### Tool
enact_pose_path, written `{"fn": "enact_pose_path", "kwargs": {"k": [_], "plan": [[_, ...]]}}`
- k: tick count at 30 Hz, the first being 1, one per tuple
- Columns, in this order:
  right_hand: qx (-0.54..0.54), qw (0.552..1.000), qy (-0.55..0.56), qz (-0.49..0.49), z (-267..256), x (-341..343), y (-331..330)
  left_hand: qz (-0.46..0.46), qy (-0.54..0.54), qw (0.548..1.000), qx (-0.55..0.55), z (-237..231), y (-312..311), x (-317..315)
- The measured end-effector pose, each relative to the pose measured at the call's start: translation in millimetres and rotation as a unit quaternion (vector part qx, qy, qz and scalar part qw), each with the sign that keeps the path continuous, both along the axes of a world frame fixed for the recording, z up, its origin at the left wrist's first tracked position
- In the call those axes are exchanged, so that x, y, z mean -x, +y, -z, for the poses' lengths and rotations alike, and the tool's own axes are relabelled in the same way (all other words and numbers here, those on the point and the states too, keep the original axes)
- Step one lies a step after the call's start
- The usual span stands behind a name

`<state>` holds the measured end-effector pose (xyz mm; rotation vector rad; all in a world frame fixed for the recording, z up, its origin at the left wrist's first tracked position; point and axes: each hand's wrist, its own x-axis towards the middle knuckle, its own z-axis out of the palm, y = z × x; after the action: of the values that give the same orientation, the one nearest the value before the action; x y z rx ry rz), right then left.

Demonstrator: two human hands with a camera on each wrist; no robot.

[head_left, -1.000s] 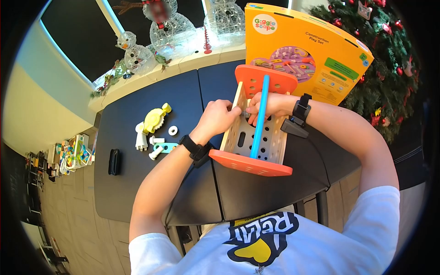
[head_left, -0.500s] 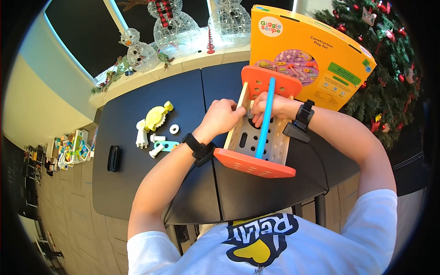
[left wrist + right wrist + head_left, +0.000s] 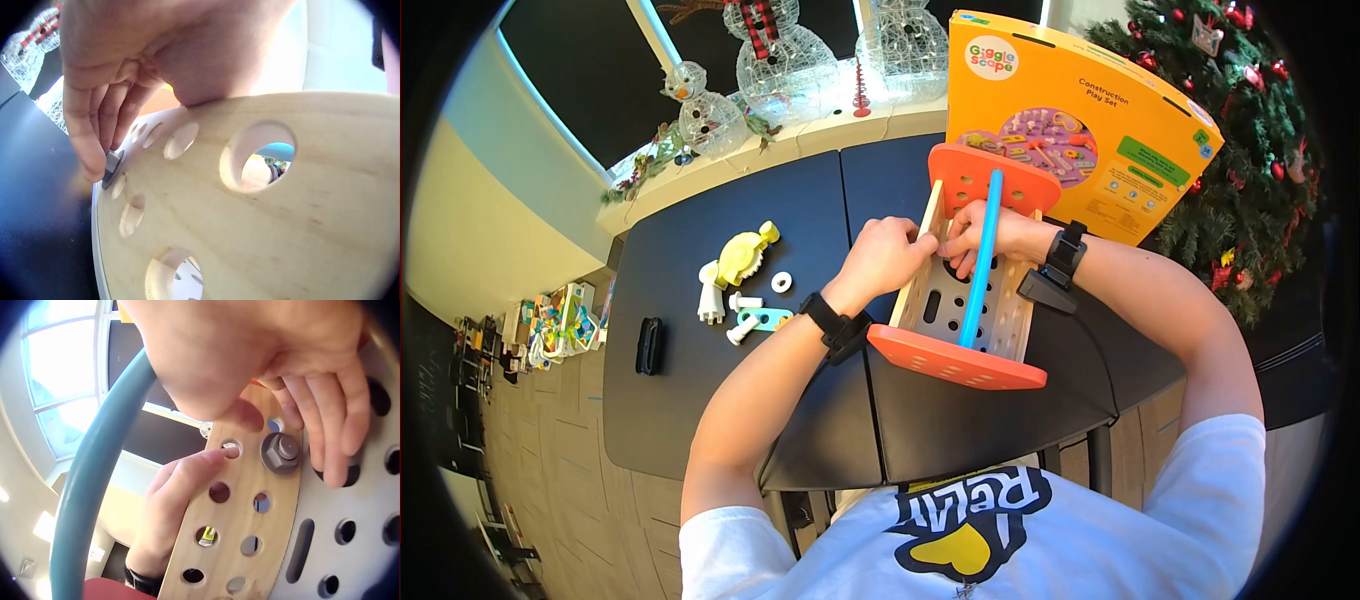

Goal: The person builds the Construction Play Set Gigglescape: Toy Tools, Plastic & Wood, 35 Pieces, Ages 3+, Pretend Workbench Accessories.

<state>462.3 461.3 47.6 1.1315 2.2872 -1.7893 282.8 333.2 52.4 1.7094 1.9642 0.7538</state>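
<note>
Far left on tabletop [image 3: 720, 420]: black case [image 3: 650, 346]. Next, white bolts [image 3: 747, 302], white ring [image 3: 781, 282]. Then left hand [image 3: 884, 258], clasping wooden side panel [image 3: 294, 231] of toy toolbox [image 3: 956, 357], with fingertips against grey bolt head [image 3: 113, 164]. On inner face, grey hex nut [image 3: 279, 454]. Right hand [image 3: 968, 228] inside toolbox, with loosely extended fingers near nut. Behind, yellow-orange Construction Play Set box [image 3: 1030, 100].

Your toy toolbox [image 3: 920, 353] has orange-red end panels [image 3: 960, 162], holed wooden sides and a blue rod handle [image 3: 980, 272]. Your left hand [image 3: 882, 258] grips its left side panel [image 3: 234, 515], a fingertip touching a grey bolt head [image 3: 112, 165] outside; inside that panel sits a grey flanged hex nut [image 3: 272, 461], your right hand's [image 3: 970, 228] fingers just beside it within the toolbox.
</note>
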Motion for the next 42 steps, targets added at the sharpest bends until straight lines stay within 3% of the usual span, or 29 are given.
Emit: {"fn": "enact_pose_path", "kwargs": {"k": [4, 13, 19, 22, 28, 31, 37, 40, 42], "plan": [[-0.007, 0.999, 0.005, -0.032, 5, 0, 5, -0.005, -0.002, 1.000, -0.001, 1, 0, -1], [0.033, 0.996, -0.068, 0.048, -14, 8, -7, -0.003, -0.006, 1.000, 0.004, -3, -1, -2], [-0.052, 0.997, -0.025, -0.053, 2, 1, -1, -0.009, -0.010, 1.000, 0.007, 0, 0, -1], [-0.030, 0.997, -0.017, -0.076, 6, 2, 3, -0.009, -0.005, 1.000, 0.007, 1, 0, 0], [0.066, 0.995, -0.076, -0.003, 4, 6, 0, -0.008, -0.011, 1.000, 0.008, 0, 0, -1], [0.093, 0.992, -0.047, 0.064, -2, 5, -3, -0.003, -0.007, 1.000, -0.001, -1, 0, -2], [-0.031, 0.999, -0.016, -0.042, 6, 3, -5, -0.005, -0.008, 1.000, 0.012, -3, 0, -2], [-0.035, 0.997, -0.031, -0.061, 1, 2, -5, -0.005, -0.006, 1.000, 0.012, -4, 0, -2], [0.017, 0.998, -0.037, -0.056, 3, 2, -2, -0.004, -0.007, 1.000, 0.010, -3, 0, -2]]}}
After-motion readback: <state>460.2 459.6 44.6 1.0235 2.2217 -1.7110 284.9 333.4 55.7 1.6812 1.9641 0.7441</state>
